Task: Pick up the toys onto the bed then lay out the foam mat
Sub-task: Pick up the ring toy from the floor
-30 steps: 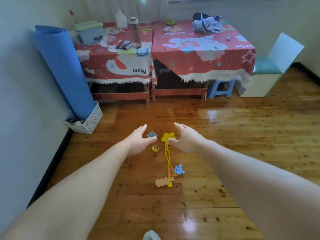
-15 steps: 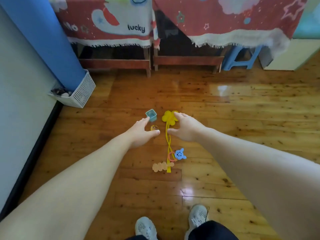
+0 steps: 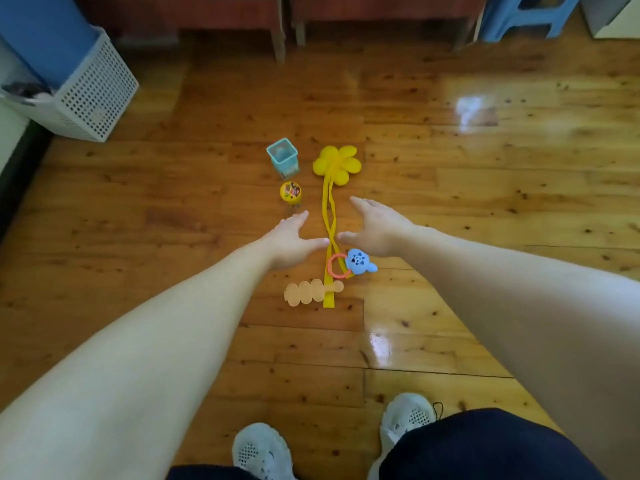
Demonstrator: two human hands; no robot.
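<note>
Several toys lie on the wooden floor: a teal square cup (image 3: 283,161), a small yellow round toy (image 3: 290,192), a yellow flower with long ribbon stem (image 3: 336,164), a blue animal rattle with a pink ring (image 3: 358,261) and a pale orange bumpy piece (image 3: 306,292). My left hand (image 3: 291,244) hovers open just left of the ribbon stem. My right hand (image 3: 375,226) hovers open just right of it, above the blue rattle. Neither hand holds anything. The rolled blue foam mat (image 3: 38,32) stands at the top left.
A white perforated basket (image 3: 91,98) sits by the left wall beside the foam mat. Wooden table legs (image 3: 277,39) and a blue plastic stool (image 3: 519,19) line the top. My white shoes (image 3: 408,415) stand below the toys.
The view has tilted down and come closer to the floor. Both hands have dropped from near the flower head and cup to either side of the ribbon stem, by the rattle.
</note>
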